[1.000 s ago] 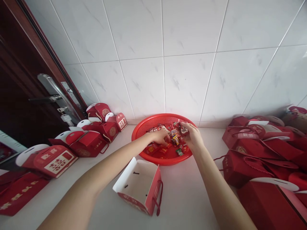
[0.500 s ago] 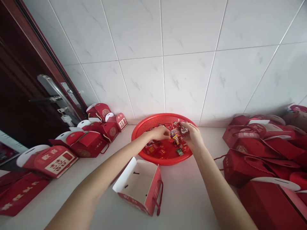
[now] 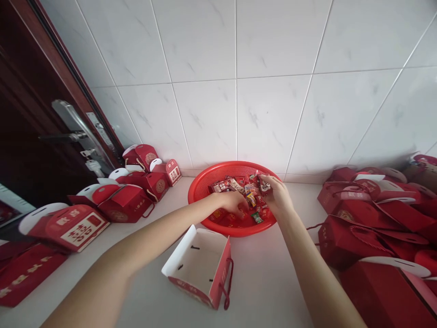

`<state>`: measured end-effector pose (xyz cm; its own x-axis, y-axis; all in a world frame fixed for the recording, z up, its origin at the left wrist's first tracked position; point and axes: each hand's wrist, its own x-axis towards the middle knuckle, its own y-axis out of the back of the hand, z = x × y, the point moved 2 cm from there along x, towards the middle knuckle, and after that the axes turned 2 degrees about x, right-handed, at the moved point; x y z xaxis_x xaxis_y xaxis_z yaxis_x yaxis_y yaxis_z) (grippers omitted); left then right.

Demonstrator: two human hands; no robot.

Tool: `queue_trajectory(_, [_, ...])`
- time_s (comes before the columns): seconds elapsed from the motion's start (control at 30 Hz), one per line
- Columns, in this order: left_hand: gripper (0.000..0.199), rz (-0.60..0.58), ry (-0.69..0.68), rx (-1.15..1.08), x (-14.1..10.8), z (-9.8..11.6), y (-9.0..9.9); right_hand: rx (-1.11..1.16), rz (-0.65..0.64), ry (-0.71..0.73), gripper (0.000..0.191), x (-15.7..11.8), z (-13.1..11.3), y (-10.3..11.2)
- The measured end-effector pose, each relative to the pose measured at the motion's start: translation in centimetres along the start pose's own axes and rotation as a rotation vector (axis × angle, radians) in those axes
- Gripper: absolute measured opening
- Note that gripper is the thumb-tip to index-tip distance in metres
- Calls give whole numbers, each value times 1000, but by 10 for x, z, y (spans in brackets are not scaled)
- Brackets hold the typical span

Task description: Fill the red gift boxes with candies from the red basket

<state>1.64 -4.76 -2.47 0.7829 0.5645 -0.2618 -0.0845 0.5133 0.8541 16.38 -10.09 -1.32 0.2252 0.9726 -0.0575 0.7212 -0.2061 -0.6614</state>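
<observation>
In the head view, a red plastic basket (image 3: pixel 205 180) holds wrapped candies (image 3: pixel 235 184) in mixed colours. My left hand (image 3: pixel 234 202) reaches down into its middle, fingers bent and closed together at the red candies; what they hold, if anything, is hidden. At the basket's right side, my right hand (image 3: pixel 278 195) is closed around several wrapped candies (image 3: pixel 264 184), their dark red and white wrappers showing past the fingers. A green-wrapped candy (image 3: pixel 257 217) lies low in the basket between the hands. Nearer to me stands an open red box (image 3: pixel 196 262) with a white inside and a cord handle.
Red gift boxes (image 3: pixel 128 202) line the left side of the white tabletop (image 3: pixel 266 278), beside a dark door (image 3: pixel 30 105) with a metal handle. More red boxes (image 3: pixel 362 237) crowd the right. A tiled wall (image 3: pixel 266 123) rises behind the basket.
My left hand has moved down and slightly right, deeper among the candies. My right hand keeps its candies at the basket's right side. The view has shifted slightly.
</observation>
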Motion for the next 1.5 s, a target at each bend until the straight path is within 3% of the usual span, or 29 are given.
queue_trajectory(0.13, [5, -26, 25, 22, 2, 2, -4, -1, 2, -1, 28, 1, 1, 1])
queue_trajectory(0.2, [15, 10, 30, 10, 1, 1, 0, 1, 2, 0, 29, 2, 1, 0])
queue_trajectory(0.43, [26, 363, 28, -211, -17, 3, 28, -8, -43, -2, 32, -1, -1, -2])
queue_trajectory(0.57, [34, 483, 37, -462, -39, 10, 32, -39, -109, -5, 29, -5, -3, -4])
queue_trajectory(0.8, [37, 512, 20, -833, -93, 19, 20, -95, -221, -28, 30, -12, -5, -10])
queue_trajectory(0.93, [32, 558, -58, -971, -129, 28, 19, -95, -246, -16, 27, -19, -8, -16])
queue_trajectory(1.17, [28, 633, -118, -937, -168, 49, 12, -123, -353, -66, 26, -54, -15, -45])
queue_trajectory(1.5, [37, 801, -85, -937, -176, 70, 0, -389, -471, 26, 28, -92, -25, -55])
